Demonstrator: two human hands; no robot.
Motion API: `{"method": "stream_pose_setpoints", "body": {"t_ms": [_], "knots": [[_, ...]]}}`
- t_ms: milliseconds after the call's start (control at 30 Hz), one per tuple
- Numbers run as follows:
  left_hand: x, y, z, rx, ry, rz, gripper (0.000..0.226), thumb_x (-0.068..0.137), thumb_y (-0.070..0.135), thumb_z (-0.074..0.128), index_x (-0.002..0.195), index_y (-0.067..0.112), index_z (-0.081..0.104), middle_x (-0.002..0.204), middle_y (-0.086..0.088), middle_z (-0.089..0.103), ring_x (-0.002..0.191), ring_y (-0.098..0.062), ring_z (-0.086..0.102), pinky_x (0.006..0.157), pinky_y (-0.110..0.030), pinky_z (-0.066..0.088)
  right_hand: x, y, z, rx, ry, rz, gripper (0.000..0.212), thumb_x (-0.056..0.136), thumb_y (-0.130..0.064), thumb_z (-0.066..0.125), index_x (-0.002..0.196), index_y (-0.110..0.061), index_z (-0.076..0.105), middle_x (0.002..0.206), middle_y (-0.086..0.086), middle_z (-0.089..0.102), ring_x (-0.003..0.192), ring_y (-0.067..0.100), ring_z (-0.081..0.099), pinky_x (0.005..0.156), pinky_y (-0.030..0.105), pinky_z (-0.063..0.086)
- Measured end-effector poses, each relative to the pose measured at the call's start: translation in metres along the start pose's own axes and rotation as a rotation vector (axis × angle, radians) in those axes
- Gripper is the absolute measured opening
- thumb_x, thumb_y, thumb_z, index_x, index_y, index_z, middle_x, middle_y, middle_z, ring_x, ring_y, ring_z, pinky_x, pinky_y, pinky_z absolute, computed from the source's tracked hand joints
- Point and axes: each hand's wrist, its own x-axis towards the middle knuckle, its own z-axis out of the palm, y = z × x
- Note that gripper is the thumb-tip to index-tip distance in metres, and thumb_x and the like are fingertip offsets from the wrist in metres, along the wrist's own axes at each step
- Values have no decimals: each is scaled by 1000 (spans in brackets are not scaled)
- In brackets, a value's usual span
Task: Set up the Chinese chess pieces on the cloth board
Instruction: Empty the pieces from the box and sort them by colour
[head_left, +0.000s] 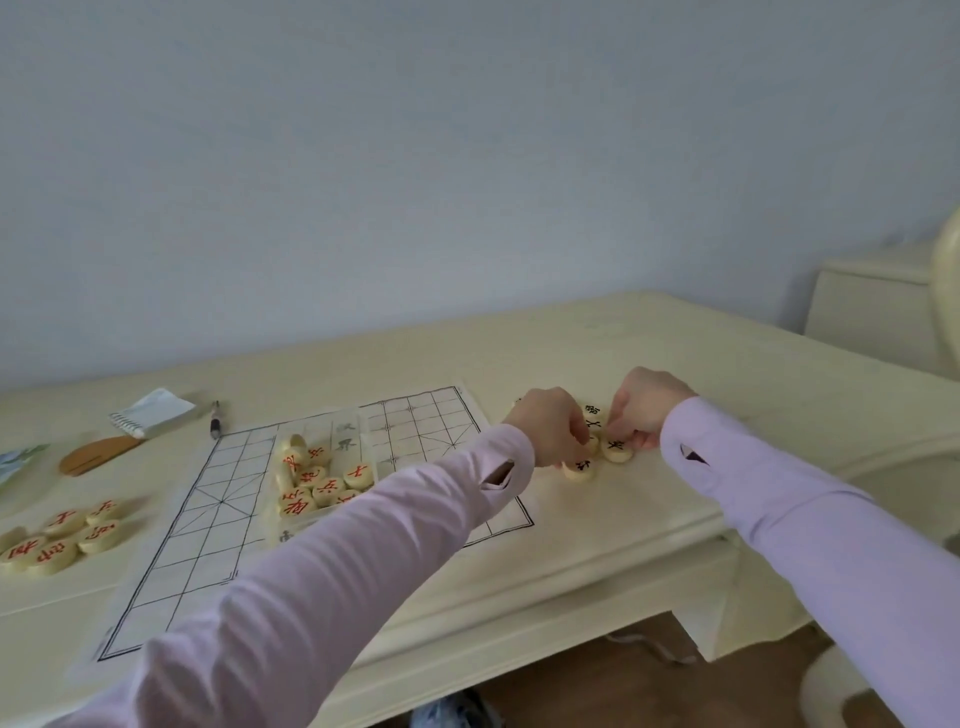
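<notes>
The white cloth board (218, 519) with a black grid lies on the cream table (571, 353). A clear box (322, 467) of red-lettered pieces sits on the board's middle. More red pieces (57, 535) lie loose at the left. A cluster of black-lettered pieces (617, 450) lies off the board's right edge. My left hand (550, 428) reaches into that cluster with fingers curled down onto a piece. My right hand (647, 405) pinches a black-lettered piece there. What the fingers cover is hidden.
A pen (214, 420), a striped-edged packet (150, 413) and a tan wooden object (96, 454) lie at the back left. A cream cabinet (872, 306) stands at the right. The table's front edge runs below my arms, above a brown floor.
</notes>
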Motion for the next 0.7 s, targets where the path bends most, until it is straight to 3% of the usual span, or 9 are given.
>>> {"method": "stream_pose_setpoints", "body": {"t_ms": [100,167,267,367,467,533,600,700], "knots": [[-4,-3,-10,5,55,25,21,84,12,64,103,9,69,93,-5,65,63,-15,58,68,-25,51,-3,-10,-3,-29,145,0,22,72,-14,70,93,-10,71,89,12,71,84,29,69,79,33,56],[-10,-10,-22,7,110,33,20,85,12,64,104,10,69,98,-6,67,73,-15,57,73,-24,51,-6,-20,-3,21,198,-41,17,76,-18,70,91,-10,71,88,11,70,80,30,68,77,32,56],[-23,-27,-41,-48,130,6,15,86,13,62,99,11,70,88,-3,67,60,-9,58,61,-15,50,-14,-40,4,113,223,-158,11,81,-23,66,83,-14,71,76,5,68,59,25,63,68,26,52],[-42,-48,-65,-62,169,-30,14,87,15,61,98,11,69,75,3,65,54,-1,57,52,-8,48,-26,-66,16,263,158,-318,14,83,-25,67,88,-13,71,77,5,70,59,20,62,66,28,55],[-65,-75,-99,-75,218,-115,11,87,14,62,96,10,68,72,1,66,53,-4,59,51,-11,49,-39,-98,30,359,14,-463,13,83,-20,68,93,-11,69,75,5,68,61,14,60,54,16,50],[-80,-95,-119,18,128,-190,10,85,16,67,94,13,69,77,0,69,62,-9,64,59,-15,53,-44,-118,40,353,-50,-556,16,81,-17,71,95,-9,70,73,4,67,64,15,61,57,15,50],[-94,-110,-130,164,-27,-266,14,79,23,73,92,22,70,86,3,71,75,-13,68,76,-26,56,-48,-136,48,312,-89,-627,19,78,-17,74,96,-11,71,74,-1,66,70,14,61,67,20,49],[-116,-119,-135,355,-213,-334,25,73,32,77,97,28,71,93,12,70,93,-10,65,93,-31,47,-55,-163,61,194,-143,-730,24,76,-18,76,99,-15,73,87,-2,69,76,6,60,75,17,47]]}}
